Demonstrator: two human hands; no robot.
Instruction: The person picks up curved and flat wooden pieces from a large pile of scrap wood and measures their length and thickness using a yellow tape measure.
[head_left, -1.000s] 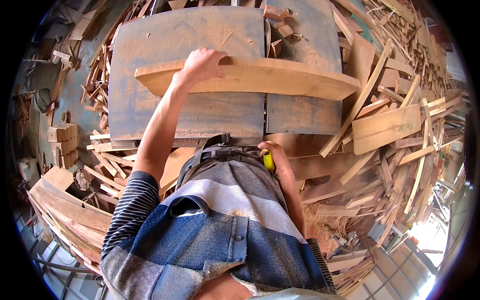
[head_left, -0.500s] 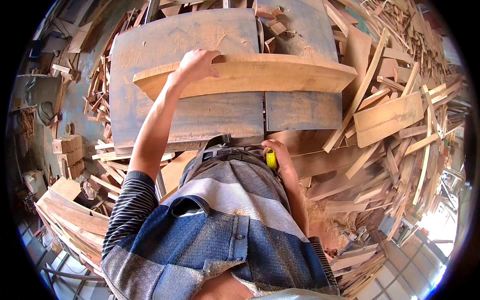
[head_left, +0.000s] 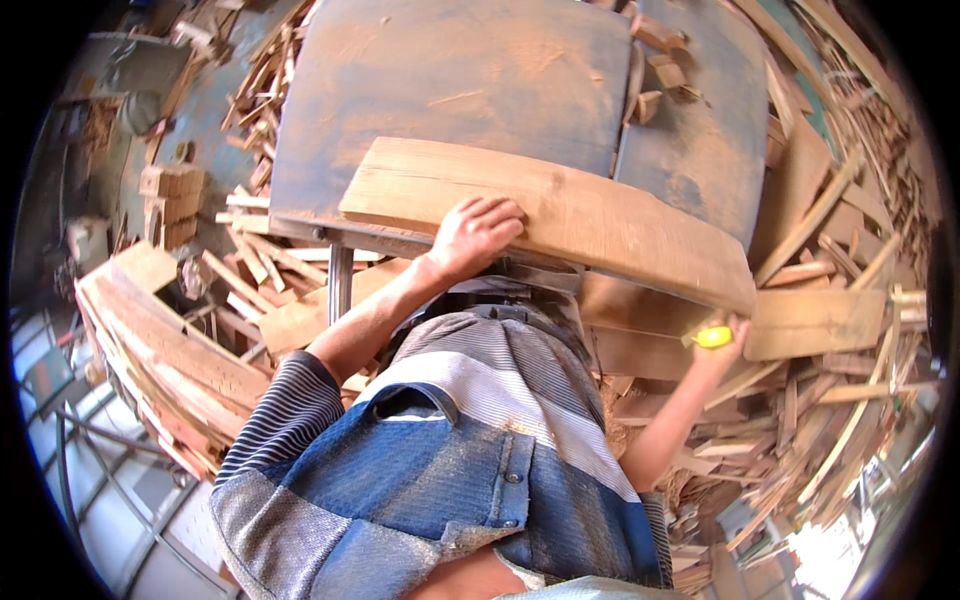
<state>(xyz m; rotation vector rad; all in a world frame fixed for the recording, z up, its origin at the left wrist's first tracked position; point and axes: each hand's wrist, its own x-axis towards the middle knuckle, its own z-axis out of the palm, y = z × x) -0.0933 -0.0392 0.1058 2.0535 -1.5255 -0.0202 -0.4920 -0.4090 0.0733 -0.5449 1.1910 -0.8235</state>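
Observation:
A thick wooden plank (head_left: 575, 212) lies aslant over the near part of the machine table, its right end closer to me. My left hand (head_left: 478, 236) grips its near edge left of the middle, fingers curled onto the upper face. Out to the right, my right hand (head_left: 735, 342) is closed round a yellow tape measure (head_left: 713, 337), just short of the plank's right end. That hand is slightly blurred. No drawn-out tape can be made out.
The dusty metal table (head_left: 450, 80) reaches away beyond the plank, with small wood offcuts (head_left: 665, 70) by its slot. Piles of scrap wood (head_left: 820, 400) lie to the right. Stacked boards (head_left: 170, 360) stand at lower left, near a bundle of blocks (head_left: 172, 205).
The plank has come toward me and turned, its right end nearer. My left hand moved with it. My right hand carried the tape measure from my waist out to the right.

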